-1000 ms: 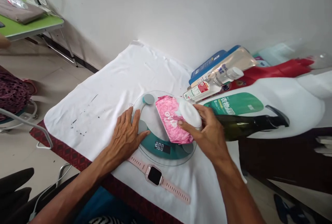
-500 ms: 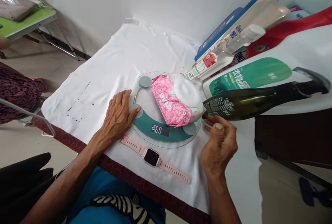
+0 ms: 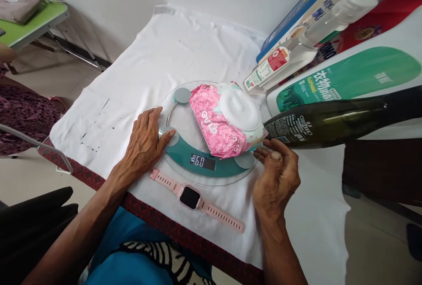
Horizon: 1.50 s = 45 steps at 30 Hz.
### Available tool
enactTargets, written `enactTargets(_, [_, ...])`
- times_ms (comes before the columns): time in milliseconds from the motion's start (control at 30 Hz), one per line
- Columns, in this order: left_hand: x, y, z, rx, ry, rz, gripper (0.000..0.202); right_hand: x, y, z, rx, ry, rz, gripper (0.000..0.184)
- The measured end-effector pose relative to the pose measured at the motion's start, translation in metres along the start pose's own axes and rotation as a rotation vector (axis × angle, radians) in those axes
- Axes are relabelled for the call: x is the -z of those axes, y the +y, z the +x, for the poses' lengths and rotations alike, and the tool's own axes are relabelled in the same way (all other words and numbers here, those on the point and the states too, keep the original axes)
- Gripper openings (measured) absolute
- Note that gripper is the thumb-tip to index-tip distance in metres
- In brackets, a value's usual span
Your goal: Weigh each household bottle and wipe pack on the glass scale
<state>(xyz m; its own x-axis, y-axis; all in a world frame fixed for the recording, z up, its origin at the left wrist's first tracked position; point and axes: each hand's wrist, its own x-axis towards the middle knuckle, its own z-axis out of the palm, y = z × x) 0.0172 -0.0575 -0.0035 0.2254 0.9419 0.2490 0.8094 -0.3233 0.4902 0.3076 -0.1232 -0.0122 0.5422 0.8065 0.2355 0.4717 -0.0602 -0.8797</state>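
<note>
A pink wet-wipes pack (image 3: 220, 126) with a round white lid lies on a round glass scale (image 3: 204, 162) whose display is lit. My left hand (image 3: 143, 143) rests flat on the white cloth, fingers spread, its thumb touching the scale's left rim. My right hand (image 3: 276, 175) sits at the scale's right edge with its fingers loosely curled and nothing in them, just under the base of a dark green bottle (image 3: 343, 120) that lies on its side.
A pink smartwatch (image 3: 191, 197) lies on the white cloth (image 3: 184, 47) in front of the scale. A clear bottle (image 3: 296, 54), a blue box and white, green and red detergent bottles are piled at the right. A green table (image 3: 29, 23) stands far left. Someone's patterned clothing shows at the left edge.
My right hand let go of the wipes pack and drew back to the scale's right edge. The pack now lies alone on the scale and the display reading changed. My left hand stayed put.
</note>
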Motion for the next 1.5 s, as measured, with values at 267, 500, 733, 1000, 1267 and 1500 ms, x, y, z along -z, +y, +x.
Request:
enactTargets(267, [0.002,0.001,-0.001,0.015,-0.033,-0.006,0.062,0.0,0.001,0.004,-0.037,0.027,0.005,0.054])
enactTargets(500, [0.0,0.001,-0.003,0.016,-0.032,-0.018,0.062,-0.001,0.002,0.005,-0.035,0.038,0.012,0.055])
enactTargets(733, [0.019,0.019,0.006,-0.009,0.141,-0.101,0.067,0.004,0.002,0.007,-0.151,-0.006,0.06,0.06])
enactTargets(1000, [0.015,0.071,0.049,-0.284,-0.115,0.047,0.114,0.011,-0.006,0.007,-0.205,-0.066,0.121,0.065])
enactTargets(1267, [0.012,0.078,0.087,-0.4,-0.224,0.155,0.125,0.012,-0.01,0.002,-0.17,-0.086,0.151,0.062])
enactTargets(1500, [0.018,0.075,0.099,-0.43,-0.26,0.067,0.11,0.004,-0.017,-0.005,0.279,0.076,-0.065,0.052])
